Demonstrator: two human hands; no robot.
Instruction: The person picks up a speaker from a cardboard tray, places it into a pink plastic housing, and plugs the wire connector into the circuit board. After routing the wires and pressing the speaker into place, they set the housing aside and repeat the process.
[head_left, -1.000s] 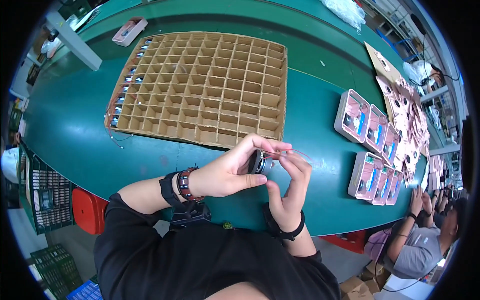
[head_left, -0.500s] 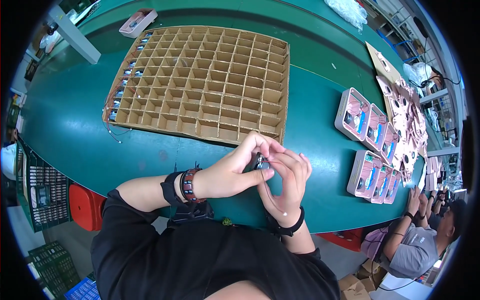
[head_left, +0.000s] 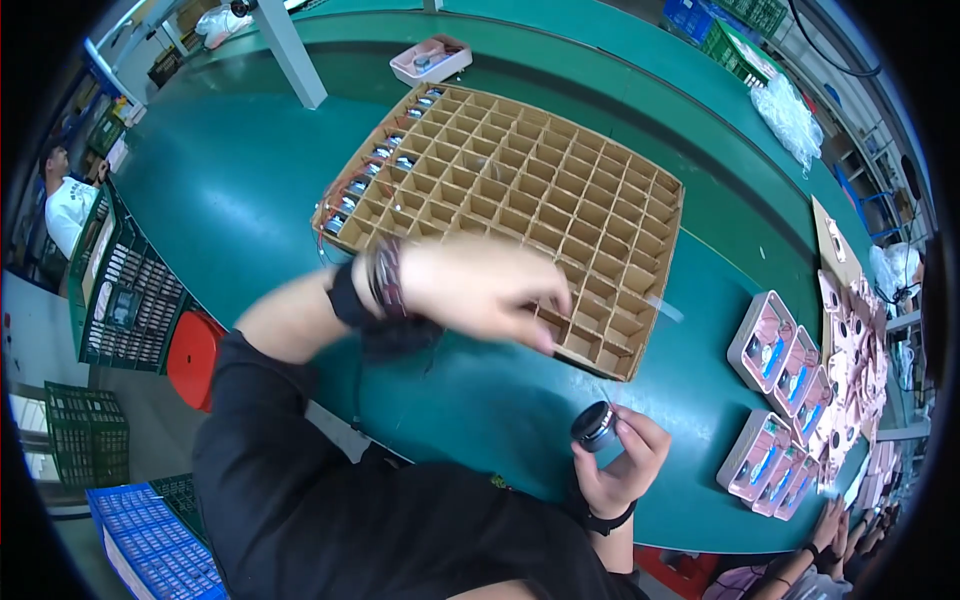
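Note:
A small round black-and-silver speaker [head_left: 595, 427] is pinched between the thumb and fingers of my right hand [head_left: 628, 462], above the near edge of the table. A thin wire rises beside it. My left hand [head_left: 490, 290], smeared by motion, reaches across the front of the cardboard divider box [head_left: 655, 215]. Its thumb and fingertips are apart, and I see nothing between them. Most of the box's cells show bare cardboard. Along its left side sit several speakers [head_left: 383, 152] with red wires.
A pink casing [head_left: 432, 62] lies behind the box, near a grey post [head_left: 290, 50]. At the right stand pink casings [head_left: 765, 340] with blue parts inside, beside a pile of pink panels [head_left: 850, 350]. A red stool [head_left: 193, 358] is at the left. Other people's hands [head_left: 828, 525] show at lower right.
My hands have separated: the left has moved up over the box, while the right keeps the speaker, now in plain sight. The whole view has turned, shifting the box rightward and down.

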